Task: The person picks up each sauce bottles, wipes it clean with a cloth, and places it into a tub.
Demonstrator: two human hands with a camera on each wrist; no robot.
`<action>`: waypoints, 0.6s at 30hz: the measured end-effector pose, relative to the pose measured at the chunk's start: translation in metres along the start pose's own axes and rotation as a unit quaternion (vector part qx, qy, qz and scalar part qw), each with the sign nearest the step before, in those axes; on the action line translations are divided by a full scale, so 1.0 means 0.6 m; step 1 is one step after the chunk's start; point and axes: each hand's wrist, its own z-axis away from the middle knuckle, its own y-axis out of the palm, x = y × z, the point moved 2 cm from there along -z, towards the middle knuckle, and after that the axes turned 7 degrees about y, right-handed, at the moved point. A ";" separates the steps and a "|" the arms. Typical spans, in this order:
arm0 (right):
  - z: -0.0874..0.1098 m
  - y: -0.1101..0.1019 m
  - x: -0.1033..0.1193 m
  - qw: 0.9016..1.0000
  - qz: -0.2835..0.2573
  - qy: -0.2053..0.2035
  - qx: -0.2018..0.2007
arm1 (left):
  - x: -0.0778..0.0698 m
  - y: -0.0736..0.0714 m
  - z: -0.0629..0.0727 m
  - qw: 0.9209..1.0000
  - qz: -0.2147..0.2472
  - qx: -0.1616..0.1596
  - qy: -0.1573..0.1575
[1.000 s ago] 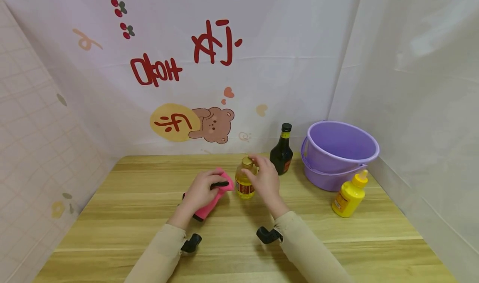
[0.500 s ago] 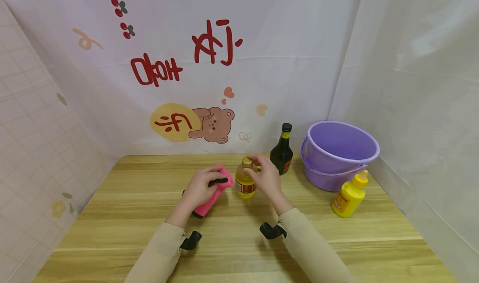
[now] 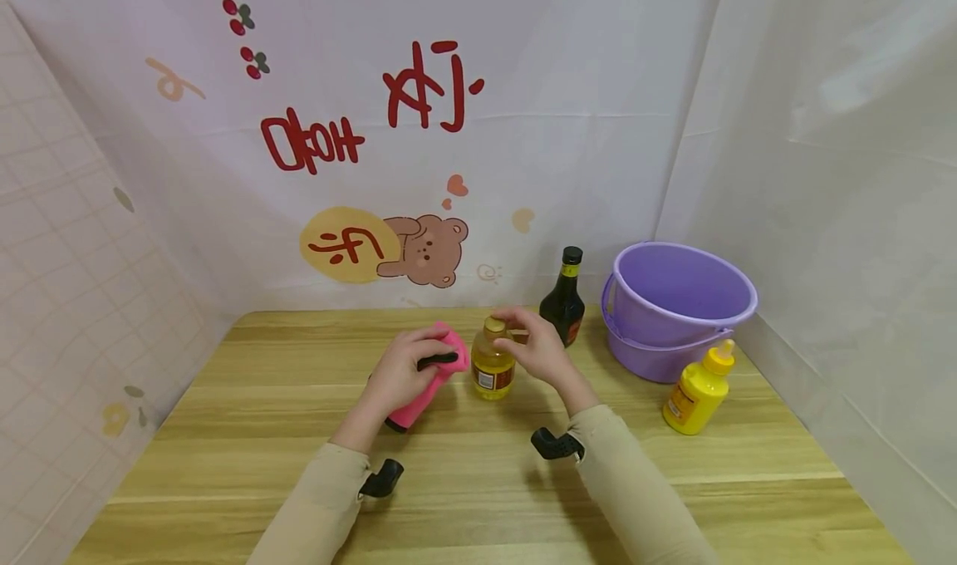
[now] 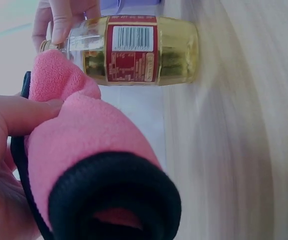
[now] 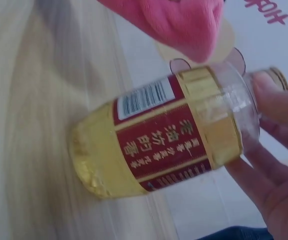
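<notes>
My left hand [image 3: 396, 375] holds a folded pink cloth [image 4: 94, 127] with black edging, thumb pressed into its folds. Just right of the cloth in the head view stands a clear oil bottle [image 3: 488, 359] with yellow oil, a red label and a gold cap [image 3: 494, 324]. Around its neck my right hand [image 3: 542, 351] keeps a grip, the thumb beside the cap and the fingers behind. Both the barcode and the label's printed front face the right wrist camera. In the left wrist view the cloth's tip overlaps the bottle's neck.
A dark sauce bottle [image 3: 562, 306] stands behind my right hand. Further right are a purple bucket [image 3: 650, 332] with its handle down and a yellow squeeze bottle [image 3: 695, 399]. A printed white curtain [image 3: 568, 149] rises behind the wooden table [image 3: 463, 498].
The oil bottle has turned about its upright axis, bringing the barcode toward the front. My right hand and forearm have shifted a little right. The cloth has risen slightly with my left hand.
</notes>
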 end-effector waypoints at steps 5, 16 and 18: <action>-0.004 -0.007 -0.009 0.999 -0.021 -0.026 0.037 | -0.003 -0.004 -0.008 1.000 0.010 0.001 0.023; -0.008 -0.010 -0.023 0.996 -0.038 -0.054 0.065 | -0.016 -0.016 -0.040 0.997 0.030 -0.010 0.075; -0.008 -0.009 -0.023 0.995 -0.043 -0.054 0.066 | -0.019 -0.017 -0.045 0.997 0.024 -0.004 0.072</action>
